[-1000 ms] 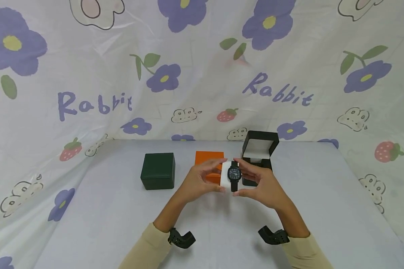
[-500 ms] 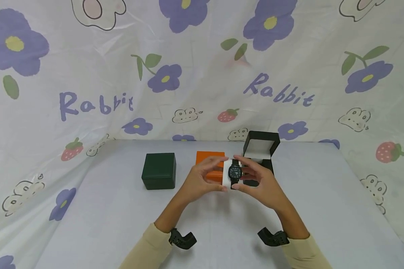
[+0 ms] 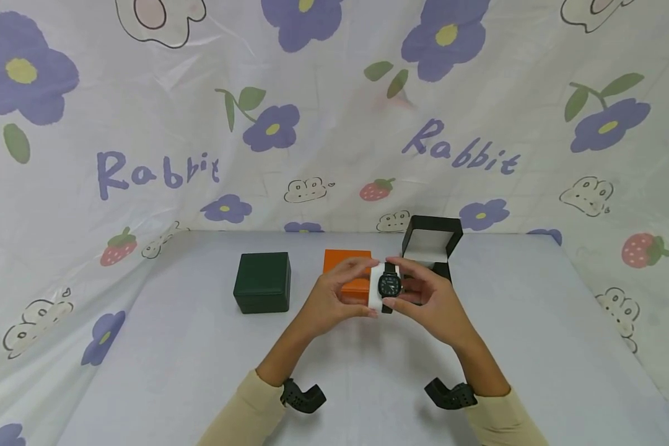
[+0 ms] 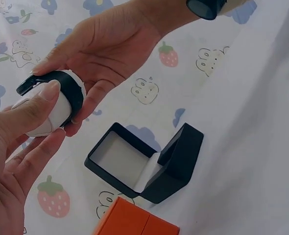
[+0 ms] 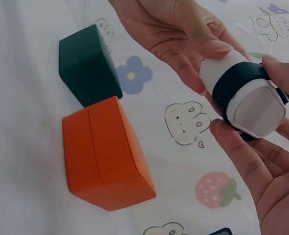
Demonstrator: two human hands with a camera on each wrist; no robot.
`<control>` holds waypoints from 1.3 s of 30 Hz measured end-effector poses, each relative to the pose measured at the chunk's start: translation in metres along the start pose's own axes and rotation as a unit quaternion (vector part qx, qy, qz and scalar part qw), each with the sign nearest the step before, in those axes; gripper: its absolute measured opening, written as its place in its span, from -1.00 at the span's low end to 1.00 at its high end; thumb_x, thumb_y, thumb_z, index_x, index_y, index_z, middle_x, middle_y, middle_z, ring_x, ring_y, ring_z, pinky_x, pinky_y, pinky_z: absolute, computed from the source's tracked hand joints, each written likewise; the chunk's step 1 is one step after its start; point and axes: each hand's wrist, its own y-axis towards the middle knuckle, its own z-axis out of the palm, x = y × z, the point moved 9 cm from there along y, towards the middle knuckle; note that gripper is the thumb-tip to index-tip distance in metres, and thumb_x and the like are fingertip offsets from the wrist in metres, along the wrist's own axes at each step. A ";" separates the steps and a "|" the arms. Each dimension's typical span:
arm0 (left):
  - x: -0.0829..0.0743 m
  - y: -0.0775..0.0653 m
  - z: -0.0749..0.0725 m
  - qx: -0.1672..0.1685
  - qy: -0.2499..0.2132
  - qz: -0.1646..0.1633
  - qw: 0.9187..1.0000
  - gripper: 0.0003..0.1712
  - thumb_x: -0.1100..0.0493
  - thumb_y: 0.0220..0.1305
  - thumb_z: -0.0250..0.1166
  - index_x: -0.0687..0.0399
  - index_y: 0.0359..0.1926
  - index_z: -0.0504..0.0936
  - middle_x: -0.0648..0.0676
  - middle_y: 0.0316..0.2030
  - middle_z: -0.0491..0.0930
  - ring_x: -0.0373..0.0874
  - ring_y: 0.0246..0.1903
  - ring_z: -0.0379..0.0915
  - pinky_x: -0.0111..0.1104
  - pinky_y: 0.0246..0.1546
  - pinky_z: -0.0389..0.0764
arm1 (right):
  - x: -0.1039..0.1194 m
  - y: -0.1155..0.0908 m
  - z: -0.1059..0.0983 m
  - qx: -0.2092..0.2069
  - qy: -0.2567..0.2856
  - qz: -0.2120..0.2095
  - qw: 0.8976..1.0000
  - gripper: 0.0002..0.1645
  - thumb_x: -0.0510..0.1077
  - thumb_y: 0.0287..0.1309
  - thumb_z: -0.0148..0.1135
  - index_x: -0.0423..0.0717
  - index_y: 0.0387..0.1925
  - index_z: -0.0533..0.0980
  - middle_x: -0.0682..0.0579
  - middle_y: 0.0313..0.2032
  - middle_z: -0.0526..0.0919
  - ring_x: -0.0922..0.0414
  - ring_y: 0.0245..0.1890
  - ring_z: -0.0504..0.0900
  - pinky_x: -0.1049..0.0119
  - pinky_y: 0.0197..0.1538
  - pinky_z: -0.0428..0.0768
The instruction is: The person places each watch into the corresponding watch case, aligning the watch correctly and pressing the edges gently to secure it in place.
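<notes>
A black wristwatch is wrapped round a white watch cushion, held up above the table in the head view. My left hand grips the cushion's left end between thumb and fingers. From the other side, my right hand pinches the watch, thumb at the lower edge of the dial and fingers at the upper strap. Both wrist views show the black strap round the cushion; in the right wrist view the cushion's flat white end faces the camera.
Behind the right hand stands an open black watch box with a pale lining. An orange box sits behind the left hand, and a closed green box is farther left. A printed curtain hangs at the table's back.
My right thumb has moved up from below the strap to the dial's lower edge. The watch and cushion have risen slightly and tilted a little. The boxes stay where they were.
</notes>
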 end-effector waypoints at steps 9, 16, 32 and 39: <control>-0.001 -0.001 0.000 -0.006 -0.003 0.000 1.000 -0.05 0.44 -0.04 0.57 -0.08 0.42 0.48 -0.04 0.34 0.40 -0.04 0.28 0.44 -0.20 -0.15 0.76 | -0.003 0.001 0.000 -0.002 0.013 0.021 1.000 -0.23 -0.29 0.15 0.48 0.05 0.38 0.45 -0.16 0.07 0.59 0.01 -0.09 0.73 0.22 -0.10 0.76; -0.003 0.000 -0.001 -0.012 0.001 0.012 1.000 -0.05 0.41 -0.01 0.57 0.02 0.44 0.44 0.08 0.31 0.39 0.06 0.28 0.43 -0.22 -0.14 0.75 | -0.001 0.000 0.002 0.012 -0.017 0.021 1.000 -0.11 -0.26 0.11 0.52 0.14 0.45 0.38 -0.11 0.16 0.54 -0.04 -0.03 0.70 0.14 -0.01 0.74; 0.002 0.000 -0.008 -0.025 0.005 0.004 1.000 -0.02 0.36 -0.03 0.61 -0.15 0.44 0.46 0.00 0.29 0.39 0.03 0.23 0.47 -0.19 -0.14 0.75 | -0.001 -0.001 0.006 0.032 -0.008 0.001 0.999 -0.05 -0.34 0.05 0.53 0.16 0.45 0.36 -0.01 0.29 0.43 0.00 0.05 0.68 0.23 0.13 0.67; 0.001 0.001 -0.009 -0.030 0.009 0.005 0.999 -0.01 0.36 -0.04 0.62 -0.11 0.44 0.46 0.04 0.29 0.39 0.09 0.22 0.48 -0.22 -0.15 0.75 | 0.002 0.001 0.008 0.027 0.014 -0.011 0.999 -0.06 -0.40 0.01 0.53 0.06 0.42 0.39 -0.03 0.29 0.41 -0.05 0.09 0.66 0.22 0.14 0.66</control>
